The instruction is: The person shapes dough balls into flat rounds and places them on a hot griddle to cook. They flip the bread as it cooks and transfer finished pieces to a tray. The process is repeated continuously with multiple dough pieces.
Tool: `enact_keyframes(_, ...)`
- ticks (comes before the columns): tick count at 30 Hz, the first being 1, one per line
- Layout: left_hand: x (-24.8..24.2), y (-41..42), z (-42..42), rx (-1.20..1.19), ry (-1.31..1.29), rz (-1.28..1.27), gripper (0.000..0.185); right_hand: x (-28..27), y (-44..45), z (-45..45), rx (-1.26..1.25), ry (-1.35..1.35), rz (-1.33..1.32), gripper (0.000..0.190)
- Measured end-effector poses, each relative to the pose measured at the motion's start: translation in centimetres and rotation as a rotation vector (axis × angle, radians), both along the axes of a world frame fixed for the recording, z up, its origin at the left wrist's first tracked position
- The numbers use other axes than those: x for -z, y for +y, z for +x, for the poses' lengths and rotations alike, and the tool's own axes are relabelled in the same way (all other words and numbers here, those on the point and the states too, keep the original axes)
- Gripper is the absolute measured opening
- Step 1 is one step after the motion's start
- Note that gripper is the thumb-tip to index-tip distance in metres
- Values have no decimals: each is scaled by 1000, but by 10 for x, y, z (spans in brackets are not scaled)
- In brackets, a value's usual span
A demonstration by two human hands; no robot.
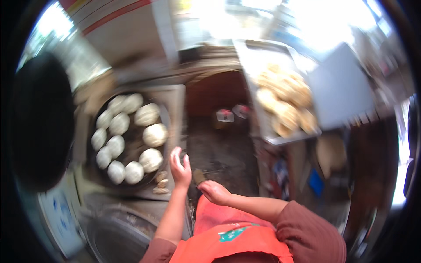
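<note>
My left hand (180, 170) is raised beside the right edge of a round dark pan (131, 141), its fingers apart and nothing visible in them. Several pale dough rounds (155, 135) lie around the inside of the pan, larger on the right side. My right hand (215, 192) is in front of my red apron (227, 243), its fingers curled. A small brown object (199, 176) shows just past its fingertips; blur hides whether I hold it or it lies beyond.
A metal tray (279, 141) of golden baked breads (286, 98) stands at the right, beside a grey panel (342, 87). A large black disc (42, 125) rises at the left. Another round dark pan (118, 233) sits at the lower left. Dark floor (223, 154) lies between.
</note>
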State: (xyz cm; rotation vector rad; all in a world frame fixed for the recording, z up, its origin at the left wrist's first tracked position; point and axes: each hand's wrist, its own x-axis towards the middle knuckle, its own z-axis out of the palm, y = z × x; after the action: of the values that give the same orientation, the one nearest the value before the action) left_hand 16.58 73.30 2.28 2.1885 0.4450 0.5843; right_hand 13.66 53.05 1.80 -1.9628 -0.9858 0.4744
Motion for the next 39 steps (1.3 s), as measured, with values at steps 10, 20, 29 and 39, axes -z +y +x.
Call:
enact_keyframes(10, -24, -537, -156, 1668, 74, 131, 54, -22, -476, -295, 1114, 247, -269, 18)
enact_keyframes(20, 15, -709, -246, 1706, 72, 900, 88, -59, -693, -493, 1995, 47, -685, 55)
enact_keyframes(29, 9, -716, -249, 1704, 74, 896, 84, 13, -686, -470, 2443, 20, -324, 44)
enact_keyframes(39, 13, -736, -311, 2034, -55, 611, 80, 25, -575, -406, 2426, 24, -20, 43)
